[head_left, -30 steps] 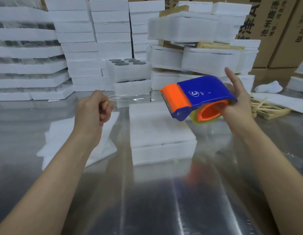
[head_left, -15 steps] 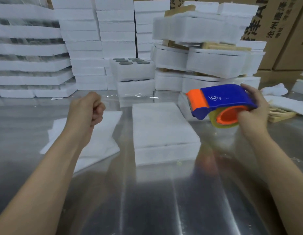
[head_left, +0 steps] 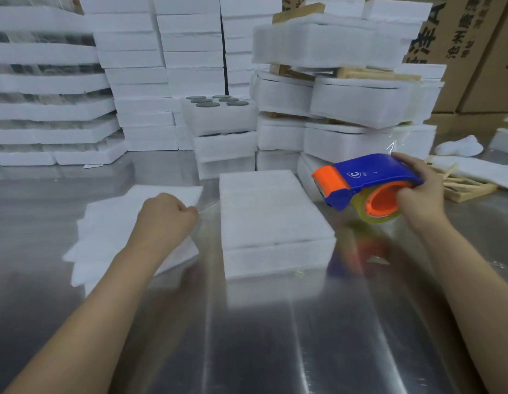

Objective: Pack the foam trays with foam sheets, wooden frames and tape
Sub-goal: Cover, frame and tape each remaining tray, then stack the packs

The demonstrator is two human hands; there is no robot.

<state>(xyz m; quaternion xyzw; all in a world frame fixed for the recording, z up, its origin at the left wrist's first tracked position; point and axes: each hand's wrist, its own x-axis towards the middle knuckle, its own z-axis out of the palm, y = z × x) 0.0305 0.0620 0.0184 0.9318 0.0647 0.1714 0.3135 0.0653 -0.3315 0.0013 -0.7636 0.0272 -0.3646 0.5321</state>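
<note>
On the left hand (head_left: 167, 220) the fingers curl tight, apparently pinching the clear tape (head_left: 203, 207) end. The right hand (head_left: 417, 194) grips the tape dispenser (head_left: 369, 177). The closed foam tray (head_left: 275, 217) sits on the bench (head_left: 275, 336) between them — left hand at its 9 o'clock, dispenser at 2. This looks like the taping step: next, lay the strip across the lid — taut, pressed flat.

**Both grips closed, arms stretched forward**

The left arm stretches in from the near left corner of the counter (head_left: 261, 336). The left grip (head_left: 167, 217) is a fist, back of the hand up, pinching clear tape (head_left: 204, 206) at the fingertips. The right grip (head_left: 417, 194), raised nearer the right edge, curls round a tape dispenser (head_left: 372, 174).
</note>
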